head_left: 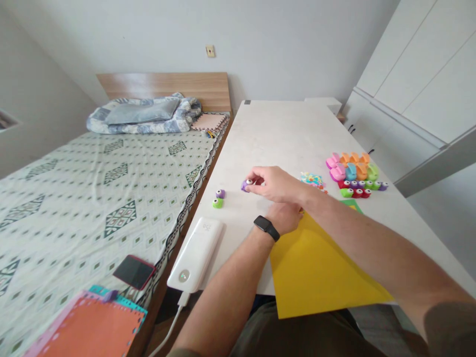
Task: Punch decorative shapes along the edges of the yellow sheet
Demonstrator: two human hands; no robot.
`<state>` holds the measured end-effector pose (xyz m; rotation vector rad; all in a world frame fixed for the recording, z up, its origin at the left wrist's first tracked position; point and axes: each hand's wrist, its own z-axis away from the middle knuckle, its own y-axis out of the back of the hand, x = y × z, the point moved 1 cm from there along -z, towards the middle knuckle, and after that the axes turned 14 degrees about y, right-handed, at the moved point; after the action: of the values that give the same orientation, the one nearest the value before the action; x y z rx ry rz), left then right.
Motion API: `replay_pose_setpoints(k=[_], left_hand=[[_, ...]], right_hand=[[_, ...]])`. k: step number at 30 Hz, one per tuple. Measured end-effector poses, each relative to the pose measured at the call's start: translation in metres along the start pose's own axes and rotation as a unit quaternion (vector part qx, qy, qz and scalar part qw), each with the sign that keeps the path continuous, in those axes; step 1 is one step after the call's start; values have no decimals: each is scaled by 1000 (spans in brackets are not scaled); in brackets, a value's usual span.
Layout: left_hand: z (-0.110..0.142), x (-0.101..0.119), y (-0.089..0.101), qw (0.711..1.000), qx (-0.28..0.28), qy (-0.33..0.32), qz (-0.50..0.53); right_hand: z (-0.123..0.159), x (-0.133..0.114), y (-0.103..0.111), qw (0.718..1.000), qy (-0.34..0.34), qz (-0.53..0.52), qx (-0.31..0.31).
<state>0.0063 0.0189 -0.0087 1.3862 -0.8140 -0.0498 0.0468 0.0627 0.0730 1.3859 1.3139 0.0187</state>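
My right hand (273, 183) reaches across to the left and pinches a small purple craft punch (244, 185) with a white, eye-like top, at the tabletop. Beneath my right forearm is my left hand (283, 217), a dark watch on its wrist. Its fingers look curled beside the upper edge of a yellow sheet (316, 267), but they are mostly covered, and whatever they hold is hidden. Left of my right hand, another purple craft punch (220, 194) stands close behind a green craft punch (217, 203).
Rows of larger colourful punches (351, 166) and small punches (362, 188) stand at the right, near paper cutouts (312, 179). A white power bank (196, 254) with a cable lies at the table's left edge. The bed holds a phone (134, 271) and coloured sheets (92, 322).
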Motion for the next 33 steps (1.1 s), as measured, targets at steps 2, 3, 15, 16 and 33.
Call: replay_pose_setpoints(k=[2,3,15,16,33], left_hand=[[-1,1,3,999,-16,30,-4],[-1,1,5,999,-26,39,-6],[-7,-8,20,999,-33,24,-6],[-7,-9,19,999,-29,25,-4],[-5,1,23,999,-4,36,0]], right_hand=[[25,8,17,997,-23,-64,41],[39,13,25,993,-32,-94,60],[166,64,79,971,-158,-141,113],[170,67,78,976,-154,-117,103],[175,62,69,989,-130,66,10]])
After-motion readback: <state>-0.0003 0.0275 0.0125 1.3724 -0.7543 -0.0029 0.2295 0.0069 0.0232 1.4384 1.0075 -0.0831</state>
